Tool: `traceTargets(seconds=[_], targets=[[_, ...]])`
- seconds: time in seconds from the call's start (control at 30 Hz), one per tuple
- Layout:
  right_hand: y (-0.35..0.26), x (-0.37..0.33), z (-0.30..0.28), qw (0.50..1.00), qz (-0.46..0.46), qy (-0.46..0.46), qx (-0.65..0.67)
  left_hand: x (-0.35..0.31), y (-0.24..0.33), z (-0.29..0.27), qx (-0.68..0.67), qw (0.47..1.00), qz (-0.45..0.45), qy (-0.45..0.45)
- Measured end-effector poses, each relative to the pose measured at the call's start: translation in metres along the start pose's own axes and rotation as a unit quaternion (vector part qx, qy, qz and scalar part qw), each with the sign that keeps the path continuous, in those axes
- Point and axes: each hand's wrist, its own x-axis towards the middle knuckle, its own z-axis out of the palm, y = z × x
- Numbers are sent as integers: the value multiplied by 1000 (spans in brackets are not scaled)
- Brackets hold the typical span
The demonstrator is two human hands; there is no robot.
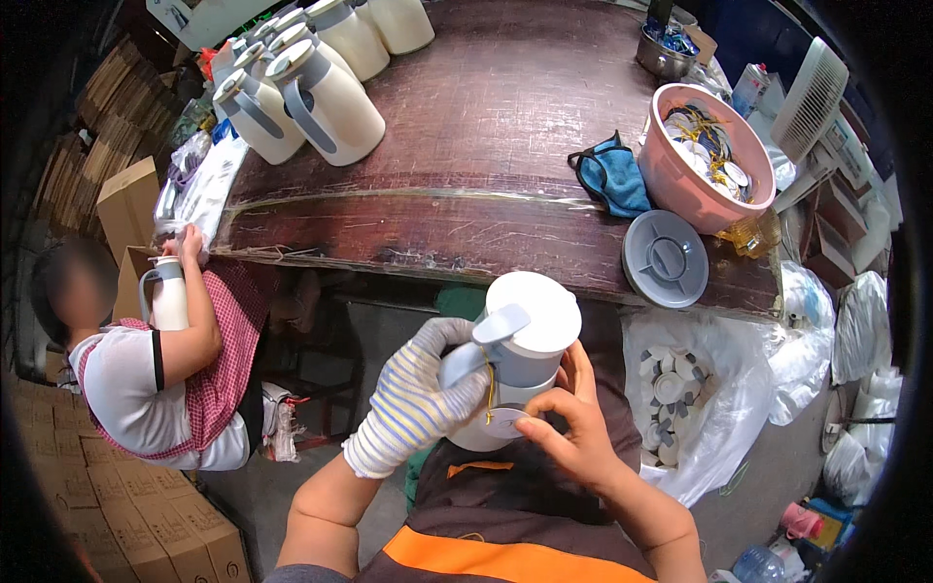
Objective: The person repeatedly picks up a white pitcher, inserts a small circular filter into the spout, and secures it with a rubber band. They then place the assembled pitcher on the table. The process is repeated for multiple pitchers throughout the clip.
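A white-and-grey jug [526, 367] is held before the person's body, near the worktop [466, 146]; the gloved left hand's [418, 391] grip wraps its handle [464, 365], the right hand's [575, 429] grip pinches its round tag [504, 424]. Tugging might snap the yellow cord [490, 391]. A pink tub [677, 183] holds discs [734, 175] and strings [696, 122]; a plastic bag [741, 384], white-and-grey parts [671, 389].

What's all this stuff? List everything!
table: one, reddish brown, ahead
held jug: one, cream, grey and white, centre
tag: one, white, at held jug
standing jugs: several, cream and grey, table's far left
tub: one, pink, table's right
small discs: many, white, inside tub
cloth: one, blue, left of tub
large disc: one, grey, in front of tub
bowl: one, silver, far right
fan: one, white, far right
plastic bags: several, clear, right
boxes: many, brown, left
co-worker: one, red checked apron, left
co-worker's jug: one, cream, left
left hand: one, striped glove, held jug's handle
right hand: one, bare, at tag
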Motion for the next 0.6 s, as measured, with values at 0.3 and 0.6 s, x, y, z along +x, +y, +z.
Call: traceTargets(seconds=[0.3, 0.6], targets=[[-29, 5, -1, 999, 5, -32, 0, -11, 4, -19, 33, 995, -12, 90], [-23, 7, 4, 998, -24, -7, -63, -23, 4, -27, 3, 998, -51, 36]])
